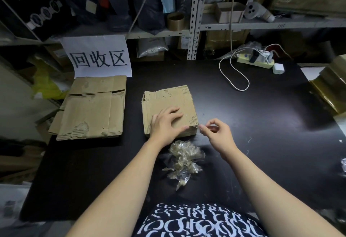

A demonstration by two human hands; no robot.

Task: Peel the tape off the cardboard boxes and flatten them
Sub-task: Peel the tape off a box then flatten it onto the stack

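Observation:
A small brown cardboard box (168, 102) stands on the black table (262, 117), its top torn where tape came off. My left hand (166, 124) rests flat on the box's near top, fingers spread and thumb along the front edge. My right hand (215, 132) pinches a thin strip of clear tape (198, 126) at the box's near right corner. A heap of crumpled peeled tape (184, 159) lies on the table just in front of the box, between my forearms.
A stack of flattened cardboard (91, 109) lies at the left under a paper sign (99, 58). A power strip (256, 60) with a white cable (234, 75) sits at the back right. Brown taped packages (331, 88) lie at the right edge. Cluttered shelves stand behind.

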